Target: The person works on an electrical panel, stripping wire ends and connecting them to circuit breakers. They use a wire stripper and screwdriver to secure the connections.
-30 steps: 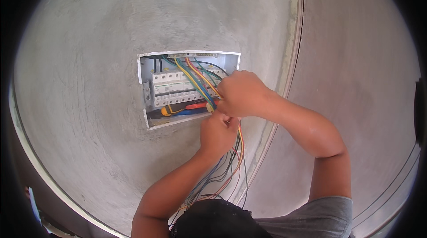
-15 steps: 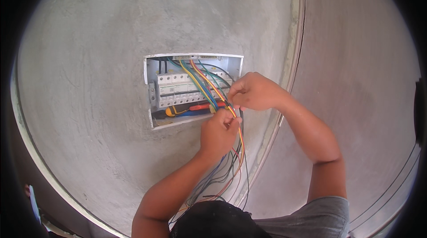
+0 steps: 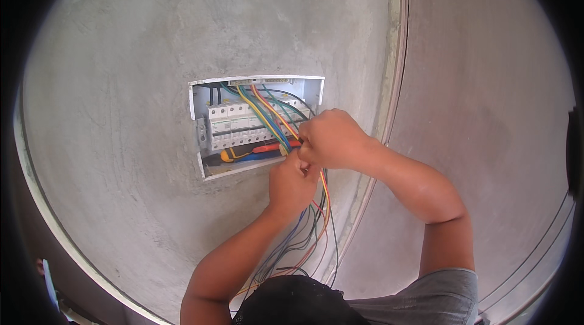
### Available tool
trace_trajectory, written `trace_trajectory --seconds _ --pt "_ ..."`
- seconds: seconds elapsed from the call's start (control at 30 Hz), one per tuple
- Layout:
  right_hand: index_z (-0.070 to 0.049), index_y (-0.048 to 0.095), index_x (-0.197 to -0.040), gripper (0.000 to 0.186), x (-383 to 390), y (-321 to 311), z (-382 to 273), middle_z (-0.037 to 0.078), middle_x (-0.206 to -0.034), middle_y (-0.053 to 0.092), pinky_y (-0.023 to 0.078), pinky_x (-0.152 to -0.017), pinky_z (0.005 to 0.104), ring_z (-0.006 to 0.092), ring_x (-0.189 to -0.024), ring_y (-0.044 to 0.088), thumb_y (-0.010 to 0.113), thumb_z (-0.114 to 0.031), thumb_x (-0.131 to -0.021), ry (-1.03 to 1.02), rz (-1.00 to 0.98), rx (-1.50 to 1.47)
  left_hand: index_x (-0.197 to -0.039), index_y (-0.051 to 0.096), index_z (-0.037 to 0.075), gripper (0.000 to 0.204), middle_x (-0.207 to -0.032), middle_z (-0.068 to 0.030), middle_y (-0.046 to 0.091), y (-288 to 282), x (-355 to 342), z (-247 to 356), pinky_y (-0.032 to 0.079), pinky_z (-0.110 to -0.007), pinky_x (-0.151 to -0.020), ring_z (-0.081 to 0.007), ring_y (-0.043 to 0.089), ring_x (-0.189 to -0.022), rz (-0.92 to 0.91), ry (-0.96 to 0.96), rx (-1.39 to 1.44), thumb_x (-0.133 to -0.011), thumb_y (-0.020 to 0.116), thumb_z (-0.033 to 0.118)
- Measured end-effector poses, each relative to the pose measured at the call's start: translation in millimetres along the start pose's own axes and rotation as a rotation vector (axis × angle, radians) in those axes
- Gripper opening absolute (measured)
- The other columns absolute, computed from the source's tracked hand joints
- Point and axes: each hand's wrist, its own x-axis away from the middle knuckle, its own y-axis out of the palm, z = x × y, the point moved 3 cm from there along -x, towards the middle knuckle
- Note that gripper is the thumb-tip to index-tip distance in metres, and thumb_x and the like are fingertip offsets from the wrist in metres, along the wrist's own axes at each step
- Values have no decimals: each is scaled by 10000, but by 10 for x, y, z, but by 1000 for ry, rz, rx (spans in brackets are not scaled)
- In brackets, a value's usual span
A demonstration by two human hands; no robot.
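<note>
Red and yellow electrical wires (image 3: 277, 113) run down out of a recessed breaker box (image 3: 196, 103) and pass between my two hands. My left hand (image 3: 294, 182) is closed around the wires just below the box's lower right corner. Against it, my right hand (image 3: 333, 140) is closed on the same wires with its fingers bent down. My fingertips meet and hide the wires' gripped stretch. Beside these wires, a yellow, green and blue bundle (image 3: 267, 123) goes down in front of the white circuit breakers (image 3: 234, 124).
Tools with yellow-black (image 3: 227, 155) and red (image 3: 267, 149) handles lie in the bottom of the box. Loose wires (image 3: 316, 228) hang below my hands. Grey plastered wall (image 3: 121, 112) surrounds the box, with a vertical wall seam (image 3: 389, 100) to the right.
My right hand has moved down and left onto my left hand, covering the wires that showed between them. The view has shifted slightly.
</note>
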Motion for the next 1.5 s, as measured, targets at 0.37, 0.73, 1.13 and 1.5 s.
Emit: trace_trajectory --seconds 0.37,0.73,1.13,1.5 --pt "-42 789 -837 149 69 -134 185 156 -728 734 564 -642 431 368 -663 709 744 -181 -805 -114 111 -391 -1089 743 -20 179 -917 -80 832 -6 6 27 615 -278 -665 -146 813 -760 -16 63 -40 -1046 820 136" --pt "-48 770 -761 212 -98 -15 31 186 -728 734 592 -682 486 428 -705 731 799 -258 -765 2 43 -98 -1150 784 -8 225 -907 -82 843 18 -1 5 635 -304 -694 -149 825 -784 -5 37 -109 -1032 837 175" --pt "-2 845 -1021 220 21 96 328 138 -847 795 575 -709 330 211 -727 728 733 -133 -884 105 27 -645 -1053 743 -24 195 -926 -115 838 -7 5 -25 613 -286 -674 -156 817 -765 -20 65 -19 -1030 844 142" --pt "-40 794 -767 200 -74 -40 -5 200 -742 759 625 -711 466 408 -715 761 761 -237 -769 31 18 -20 -1024 759 -7 211 -829 -108 831 -15 11 7 607 -324 -656 -182 822 -701 33 187 -128 -1010 847 184"
